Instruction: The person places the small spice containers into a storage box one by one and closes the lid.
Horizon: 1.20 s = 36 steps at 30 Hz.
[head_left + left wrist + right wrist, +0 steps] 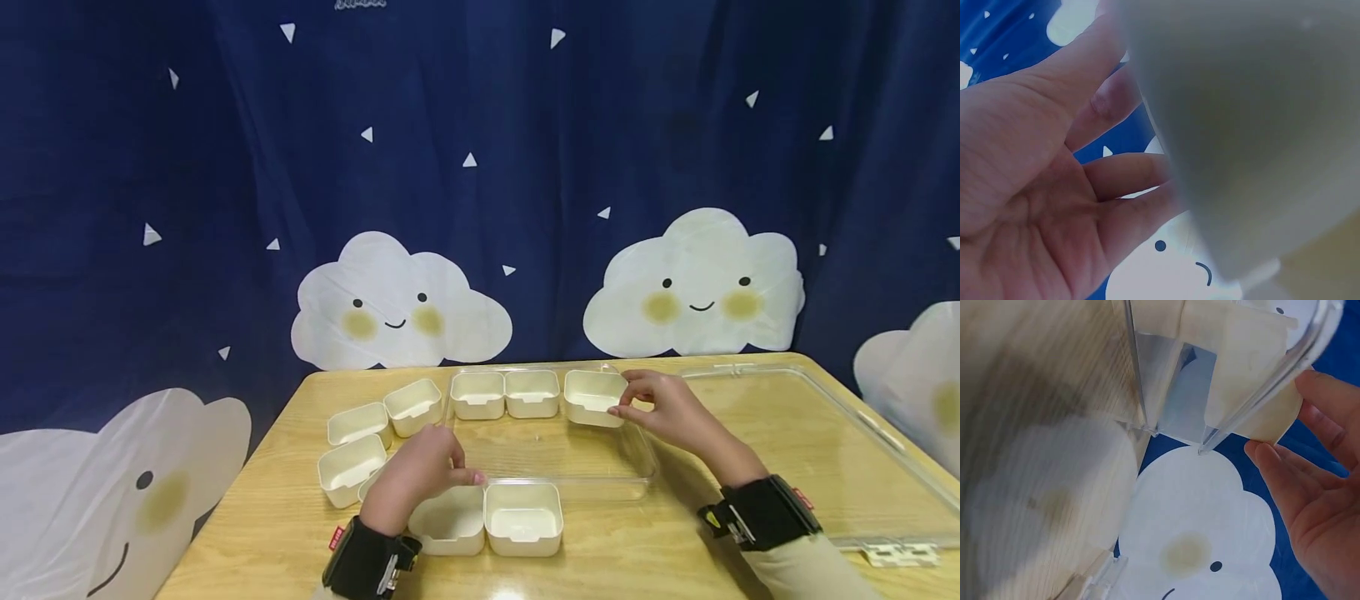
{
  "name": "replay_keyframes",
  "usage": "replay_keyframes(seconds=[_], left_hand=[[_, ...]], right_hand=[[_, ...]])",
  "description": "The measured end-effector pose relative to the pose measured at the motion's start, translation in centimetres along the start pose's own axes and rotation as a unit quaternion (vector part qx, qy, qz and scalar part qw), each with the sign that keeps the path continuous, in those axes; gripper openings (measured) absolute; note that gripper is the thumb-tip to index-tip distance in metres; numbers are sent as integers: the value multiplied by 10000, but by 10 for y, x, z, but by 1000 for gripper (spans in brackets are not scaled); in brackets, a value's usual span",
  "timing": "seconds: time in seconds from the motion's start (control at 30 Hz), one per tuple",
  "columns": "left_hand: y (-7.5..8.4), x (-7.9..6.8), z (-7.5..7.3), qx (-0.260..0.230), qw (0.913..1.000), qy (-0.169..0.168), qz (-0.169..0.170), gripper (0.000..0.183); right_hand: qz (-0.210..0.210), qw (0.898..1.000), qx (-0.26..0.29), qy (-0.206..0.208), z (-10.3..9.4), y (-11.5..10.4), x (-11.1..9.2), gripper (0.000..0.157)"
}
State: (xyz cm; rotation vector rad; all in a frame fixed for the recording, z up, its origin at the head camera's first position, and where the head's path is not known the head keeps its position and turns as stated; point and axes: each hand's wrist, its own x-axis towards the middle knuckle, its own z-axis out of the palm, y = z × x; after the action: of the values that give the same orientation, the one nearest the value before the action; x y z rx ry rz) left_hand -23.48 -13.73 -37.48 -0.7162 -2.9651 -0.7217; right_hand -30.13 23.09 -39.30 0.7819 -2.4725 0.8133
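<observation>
My right hand (667, 408) pinches the right side of a small cream plastic bin (592, 398), held at the back right of a large clear box (540, 454). In the right wrist view, thumb and fingers grip that bin's corner beyond the clear wall. Two more cream bins (478, 395) stand side by side along the box's back. My left hand (427, 471) holds another cream bin (450, 525) in front of the box; its fingertips are partly hidden behind the blurred bin in the left wrist view. Touching that bin's right side is another cream bin (523, 521).
Several cream bins (351, 471) cluster left of the clear box, one mostly covered by the left hand. A large clear lid (795, 450) with white clips (900, 554) lies on the right of the wooden table (255, 533). Behind hangs a dark blue cloud-print curtain (525, 200).
</observation>
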Motion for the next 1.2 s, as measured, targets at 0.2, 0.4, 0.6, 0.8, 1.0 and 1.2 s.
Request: replay_keyframes(seconds=[0.2,0.4,0.6,0.8,1.0,1.2], left_hand=[[1,0,2,-18,10000,-7,91,37],[0,0,2,-30,9999,8,115,42],[-1,1,1,-45,9999,-37,130,40],[-1,2,1,40,9999,-43,140,41],[-1,1,1,163,9995,17,271,42],[-1,2,1,107,9997,-30,214,44]], right_hand=[[136,9995,-192,-231,9,13,6,22],[68,9992,-178,-363,17,24,14,24],[-127,9991,-210,-355,22,33,16,25],[-113,9990,-263,-334,26,38,16,25],[-161,9993,-221,-238,29,36,17,25],[-28,9993,-41,-370,25,34,18,15]])
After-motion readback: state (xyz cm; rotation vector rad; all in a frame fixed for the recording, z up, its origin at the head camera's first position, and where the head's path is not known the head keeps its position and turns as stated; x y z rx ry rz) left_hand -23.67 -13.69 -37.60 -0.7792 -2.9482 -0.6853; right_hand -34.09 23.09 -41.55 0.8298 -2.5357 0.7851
